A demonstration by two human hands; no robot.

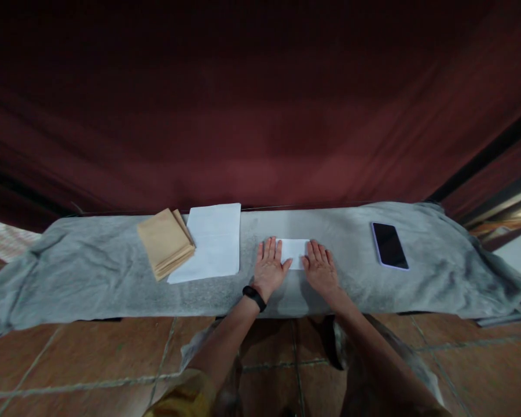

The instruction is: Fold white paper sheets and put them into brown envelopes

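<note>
Wristband: all black
Left hand: bare, just beyond wristband
Left sleeve: yellow, elbow side of wristband

Dark red backdrop, grey cloth-draped surface, brown tiled floor

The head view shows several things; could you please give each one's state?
Left hand: open, palm down
Right hand: open, palm down
Small white paper: flat, partly covered
Brown stack: slightly fanned
White sheets: flat, partly covered
Phone: face up, screen dark
Grey cloth: spread, wrinkled
Black wristband: worn
</note>
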